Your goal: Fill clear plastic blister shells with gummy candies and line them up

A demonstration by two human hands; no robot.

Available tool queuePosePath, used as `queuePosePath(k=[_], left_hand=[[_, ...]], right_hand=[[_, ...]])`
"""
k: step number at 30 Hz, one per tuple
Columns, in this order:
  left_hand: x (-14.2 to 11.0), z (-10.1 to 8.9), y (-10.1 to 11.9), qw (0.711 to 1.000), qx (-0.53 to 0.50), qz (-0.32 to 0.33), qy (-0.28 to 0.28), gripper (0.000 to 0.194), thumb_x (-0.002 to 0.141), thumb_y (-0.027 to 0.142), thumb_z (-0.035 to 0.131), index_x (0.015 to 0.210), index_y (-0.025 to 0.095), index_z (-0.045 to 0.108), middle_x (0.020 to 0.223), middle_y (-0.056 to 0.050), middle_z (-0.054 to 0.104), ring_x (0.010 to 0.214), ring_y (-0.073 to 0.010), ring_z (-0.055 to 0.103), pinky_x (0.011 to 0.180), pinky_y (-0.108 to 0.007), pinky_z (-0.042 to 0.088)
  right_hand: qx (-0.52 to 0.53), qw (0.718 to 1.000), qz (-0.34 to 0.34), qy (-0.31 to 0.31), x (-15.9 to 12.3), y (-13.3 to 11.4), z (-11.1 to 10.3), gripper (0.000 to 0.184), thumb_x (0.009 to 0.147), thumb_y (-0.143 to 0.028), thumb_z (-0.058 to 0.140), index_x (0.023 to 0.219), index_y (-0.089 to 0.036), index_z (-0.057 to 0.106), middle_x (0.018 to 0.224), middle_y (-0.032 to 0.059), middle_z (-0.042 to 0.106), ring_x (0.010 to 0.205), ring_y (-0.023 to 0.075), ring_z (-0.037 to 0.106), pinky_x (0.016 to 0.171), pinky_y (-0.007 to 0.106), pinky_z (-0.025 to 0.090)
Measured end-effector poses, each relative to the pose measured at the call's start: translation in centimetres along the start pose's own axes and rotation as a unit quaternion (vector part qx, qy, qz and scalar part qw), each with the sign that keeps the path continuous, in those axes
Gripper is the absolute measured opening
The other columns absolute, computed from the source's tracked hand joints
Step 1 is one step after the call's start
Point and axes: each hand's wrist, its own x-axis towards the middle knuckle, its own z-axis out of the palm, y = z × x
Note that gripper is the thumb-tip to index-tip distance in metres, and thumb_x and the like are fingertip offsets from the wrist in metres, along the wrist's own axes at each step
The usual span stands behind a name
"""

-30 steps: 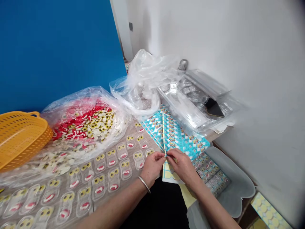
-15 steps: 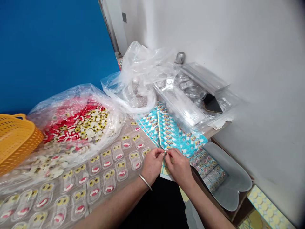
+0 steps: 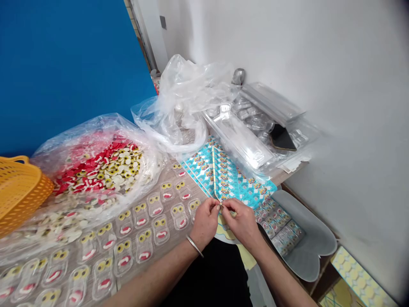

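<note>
My left hand (image 3: 207, 218) and my right hand (image 3: 239, 219) meet at the table edge above my lap. Thumb and fingers of both pinch the near end of a turquoise printed sticker sheet (image 3: 225, 170), and the fingertips almost touch. A narrow pale strip runs along the sheet's folded-up left edge. Below the fingers hangs a yellowish flap (image 3: 224, 232), partly hidden by the hands. More turquoise sheets (image 3: 252, 187) lie underneath. Left of my hands, clear plastic blister shells (image 3: 161, 229) stand in rows, each with two yellow eye pieces and a red-and-white mouth piece.
An open plastic bag (image 3: 108, 160) of loose eye and mouth pieces lies at left, beside a yellow basket (image 3: 24, 192). Crumpled plastic (image 3: 191, 89) and clear packaging with a dark phone-like object (image 3: 283, 137) fill the back. A box with grey flaps (image 3: 309, 230) stands at right.
The flap under my fingers has changed shape, its near edge now rounded and more yellow. Both hands keep their pinch in nearly the same place. The view has shifted slightly.
</note>
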Motion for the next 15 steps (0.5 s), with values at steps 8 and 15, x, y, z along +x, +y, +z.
queuePosePath(k=[8, 15], left_hand=[[-0.1, 0.3, -0.8, 1.0, 0.015, -0.004, 0.002, 0.011, 0.082, 0.027, 0.055, 0.076, 0.02, 0.059, 0.076, -0.002, 0.061, 0.077, -0.0187, 0.055, 0.075, -0.031, 0.043], [0.0, -0.1, -0.9, 1.0, -0.001, -0.026, 0.0, 0.014, 0.084, 0.033, 0.056, 0.081, 0.02, 0.061, 0.078, -0.002, 0.065, 0.073, -0.0185, 0.059, 0.07, -0.03, 0.047]], right_hand=[[0.028, 1.0, 0.012, 0.002, 0.5, 0.7, 0.1, 0.017, 0.086, -0.016, 0.053, 0.074, -0.021, 0.064, 0.079, 0.0017, 0.068, 0.077, 0.0167, 0.064, 0.073, 0.028, 0.048], [0.075, 0.995, 0.05, 0.05, 0.3, 2.0, -0.3, 0.018, 0.092, -0.03, 0.057, 0.093, -0.021, 0.072, 0.095, 0.006, 0.073, 0.087, 0.0198, 0.067, 0.078, 0.032, 0.052]])
